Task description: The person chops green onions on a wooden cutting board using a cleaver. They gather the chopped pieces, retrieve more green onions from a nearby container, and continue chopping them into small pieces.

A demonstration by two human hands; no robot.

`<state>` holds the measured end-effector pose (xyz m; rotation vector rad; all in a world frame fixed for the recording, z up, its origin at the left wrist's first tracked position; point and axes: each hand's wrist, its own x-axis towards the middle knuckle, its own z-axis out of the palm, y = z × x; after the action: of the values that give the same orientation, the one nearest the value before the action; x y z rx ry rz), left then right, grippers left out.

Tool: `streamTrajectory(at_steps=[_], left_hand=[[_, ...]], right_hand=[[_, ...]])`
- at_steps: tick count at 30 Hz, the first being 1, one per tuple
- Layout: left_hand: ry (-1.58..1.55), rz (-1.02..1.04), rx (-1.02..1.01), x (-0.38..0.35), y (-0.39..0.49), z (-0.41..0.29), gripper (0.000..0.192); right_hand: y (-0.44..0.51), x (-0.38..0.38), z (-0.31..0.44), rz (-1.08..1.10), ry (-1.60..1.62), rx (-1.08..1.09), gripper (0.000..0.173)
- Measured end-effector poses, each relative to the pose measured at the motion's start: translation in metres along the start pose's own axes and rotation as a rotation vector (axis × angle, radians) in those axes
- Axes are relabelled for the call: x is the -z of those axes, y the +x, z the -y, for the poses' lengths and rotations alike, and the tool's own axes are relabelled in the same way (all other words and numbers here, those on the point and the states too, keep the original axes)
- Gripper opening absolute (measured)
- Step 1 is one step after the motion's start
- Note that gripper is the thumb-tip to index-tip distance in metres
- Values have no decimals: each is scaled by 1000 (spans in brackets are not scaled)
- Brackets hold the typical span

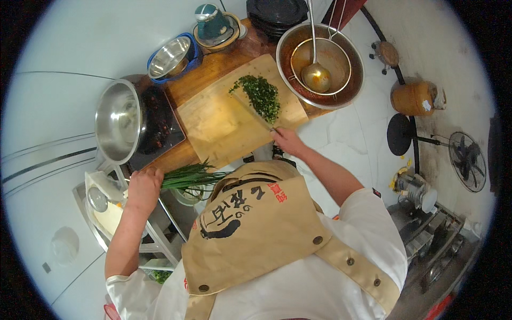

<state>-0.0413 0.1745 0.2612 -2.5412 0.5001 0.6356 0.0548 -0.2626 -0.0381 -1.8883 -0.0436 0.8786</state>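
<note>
My left hand [145, 185] grips a bunch of long green chives or scallions [191, 176] by one end, off the board's lower left corner. The loose ends reach toward my tan apron [256, 236]. My right hand [289, 141] is closed around the handle of a knife [256, 112], whose blade lies over a wooden cutting board [216, 120]. Just beyond the blade is a heap of finely chopped greens [262, 98], with small bits scattered at its far edge. Most of the knife handle is hidden in my hand.
Left stands a large steel bowl [118, 120] beside a black cooktop [160, 124]. A smaller steel bowl [170, 58] sits behind. At right, a wide basin [282, 76] holds a strainer [350, 74] and ladle [316, 78]. Black containers [278, 14] are stacked at the back.
</note>
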Motion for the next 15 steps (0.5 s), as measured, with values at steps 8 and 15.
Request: streamTrajectory(at_steps=[8,15], left_hand=[[-35,30,28,0,-10,1,9],[96,23,-78,13,5,20,15]], right_hand=[[65,-98,51,-44,448,-77,44],[51,-87,7,-300,515,-3,40]])
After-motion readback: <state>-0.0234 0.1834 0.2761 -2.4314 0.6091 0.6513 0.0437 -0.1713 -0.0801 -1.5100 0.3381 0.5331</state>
